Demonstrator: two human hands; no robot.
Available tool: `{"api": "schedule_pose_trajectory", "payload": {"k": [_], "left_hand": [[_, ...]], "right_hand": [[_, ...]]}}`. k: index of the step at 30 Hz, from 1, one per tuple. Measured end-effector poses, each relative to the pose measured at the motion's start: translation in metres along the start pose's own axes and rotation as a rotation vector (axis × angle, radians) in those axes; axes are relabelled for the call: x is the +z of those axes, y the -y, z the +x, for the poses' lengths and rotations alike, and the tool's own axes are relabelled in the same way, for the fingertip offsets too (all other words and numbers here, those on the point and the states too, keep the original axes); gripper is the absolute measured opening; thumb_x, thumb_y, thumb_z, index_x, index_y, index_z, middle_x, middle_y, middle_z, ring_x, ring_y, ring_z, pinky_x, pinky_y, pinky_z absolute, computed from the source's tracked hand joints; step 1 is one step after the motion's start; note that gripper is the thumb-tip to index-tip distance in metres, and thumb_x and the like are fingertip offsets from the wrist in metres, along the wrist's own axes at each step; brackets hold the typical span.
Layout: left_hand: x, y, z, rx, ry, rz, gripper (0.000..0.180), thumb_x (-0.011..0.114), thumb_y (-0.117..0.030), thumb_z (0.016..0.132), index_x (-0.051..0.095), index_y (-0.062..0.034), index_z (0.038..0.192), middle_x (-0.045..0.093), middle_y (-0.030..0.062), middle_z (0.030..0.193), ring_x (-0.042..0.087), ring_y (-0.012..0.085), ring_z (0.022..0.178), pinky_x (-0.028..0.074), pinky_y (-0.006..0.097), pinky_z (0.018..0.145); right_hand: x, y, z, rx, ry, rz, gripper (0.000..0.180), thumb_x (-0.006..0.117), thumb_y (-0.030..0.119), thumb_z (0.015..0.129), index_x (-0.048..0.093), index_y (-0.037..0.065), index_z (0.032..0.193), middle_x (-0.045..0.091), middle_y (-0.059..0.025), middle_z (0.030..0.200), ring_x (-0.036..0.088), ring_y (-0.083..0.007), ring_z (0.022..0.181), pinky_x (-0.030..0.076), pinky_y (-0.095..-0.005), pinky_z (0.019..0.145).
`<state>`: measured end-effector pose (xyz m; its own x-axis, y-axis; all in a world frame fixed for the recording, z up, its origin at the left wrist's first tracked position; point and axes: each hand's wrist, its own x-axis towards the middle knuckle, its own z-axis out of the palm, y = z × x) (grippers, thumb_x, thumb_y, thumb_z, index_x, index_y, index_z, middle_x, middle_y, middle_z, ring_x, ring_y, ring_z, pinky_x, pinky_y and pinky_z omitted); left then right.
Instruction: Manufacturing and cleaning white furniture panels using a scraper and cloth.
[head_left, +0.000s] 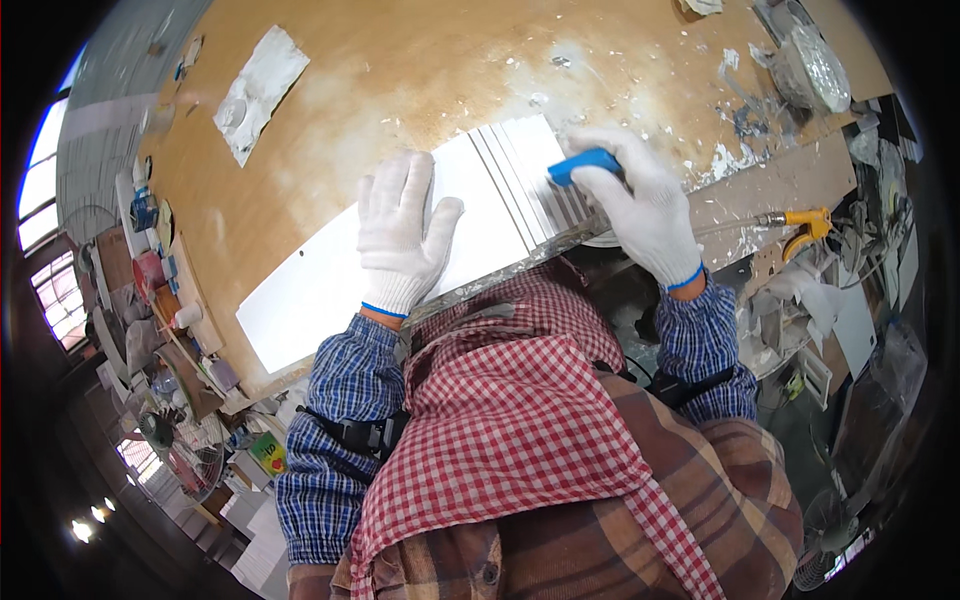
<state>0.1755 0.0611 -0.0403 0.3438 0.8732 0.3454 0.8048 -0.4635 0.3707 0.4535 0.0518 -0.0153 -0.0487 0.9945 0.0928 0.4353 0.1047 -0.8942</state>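
Cluttered workshop around a plywood workbench

The plywood workbench (400, 70), tan and flecked with white splatter, fills the upper middle. Left of it, bright windows (40, 170) let in daylight beside a grey wall (120, 90); crowded shelves (170, 330) stand below them. A floor fan (825, 520) sits far below the bench's right end.

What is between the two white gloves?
In the head view, only the white panel lies between the left hand and the right hand: smooth white surface, then ridged grooves near the blue tool.
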Motion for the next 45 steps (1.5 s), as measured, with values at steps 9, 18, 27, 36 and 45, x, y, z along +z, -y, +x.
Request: {"api": "schedule_pose_trajectory", "payload": {"k": [9, 18, 27, 36, 45], "left_hand": [[0.004, -0.021, 0.012, 0.01, 0.107, -0.058, 0.055, 0.073, -0.023, 0.088, 0.058, 0.0022, 0.135, 0.059, 0.0236, 0.133, 0.055, 0.0438, 0.116, 0.045, 0.05, 0.101], [0.011, -0.025, 0.011, 0.119, 0.038, 0.021, 0.054, 0.076, -0.025, 0.084, 0.059, 0.0013, 0.128, 0.061, 0.0194, 0.125, 0.057, 0.0378, 0.114, 0.042, 0.049, 0.1], [0.019, -0.025, 0.009, 0.088, 0.019, -0.01, 0.056, 0.077, -0.024, 0.083, 0.059, 0.0, 0.13, 0.061, 0.0181, 0.126, 0.057, 0.0377, 0.113, 0.042, 0.049, 0.099], [0.022, -0.022, 0.003, -0.009, 0.045, -0.001, 0.058, 0.076, -0.024, 0.086, 0.057, -0.0005, 0.135, 0.059, 0.0181, 0.134, 0.055, 0.0389, 0.122, 0.041, 0.049, 0.107], [0.036, -0.036, 0.01, -0.085, 0.065, -0.003, 0.053, 0.072, -0.02, 0.09, 0.059, 0.0022, 0.136, 0.062, 0.0246, 0.131, 0.057, 0.0433, 0.123, 0.042, 0.05, 0.108]], "right_hand": [[0.02, 0.002, 0.05, -0.152, 0.034, 0.02, 0.03, 0.063, 0.016, 0.095, 0.066, 0.004, 0.122, 0.069, -0.0168, 0.115, 0.067, -0.0332, 0.107, 0.054, -0.0378, 0.094], [0.015, -0.017, 0.059, -0.153, -0.034, -0.103, 0.03, 0.057, 0.018, 0.097, 0.065, 0.005, 0.123, 0.068, -0.0178, 0.118, 0.066, -0.034, 0.11, 0.053, -0.0411, 0.096], [-0.008, -0.013, 0.047, -0.043, 0.038, -0.018, 0.028, 0.06, 0.015, 0.095, 0.067, 0.003, 0.12, 0.07, -0.0151, 0.111, 0.07, -0.0284, 0.099, 0.055, -0.0361, 0.089], [-0.065, -0.043, 0.003, 0.391, -0.443, 0.261, 0.036, 0.061, 0.012, 0.101, 0.061, -0.002, 0.134, 0.068, -0.0131, 0.112, 0.072, -0.0179, 0.092, 0.06, -0.0292, 0.079], [-0.144, -0.143, -0.039, 0.544, -0.66, 0.376, 0.031, 0.06, 0.011, 0.102, 0.061, -0.003, 0.13, 0.071, -0.0094, 0.103, 0.069, -0.0124, 0.075, 0.06, -0.0264, 0.066]]}}
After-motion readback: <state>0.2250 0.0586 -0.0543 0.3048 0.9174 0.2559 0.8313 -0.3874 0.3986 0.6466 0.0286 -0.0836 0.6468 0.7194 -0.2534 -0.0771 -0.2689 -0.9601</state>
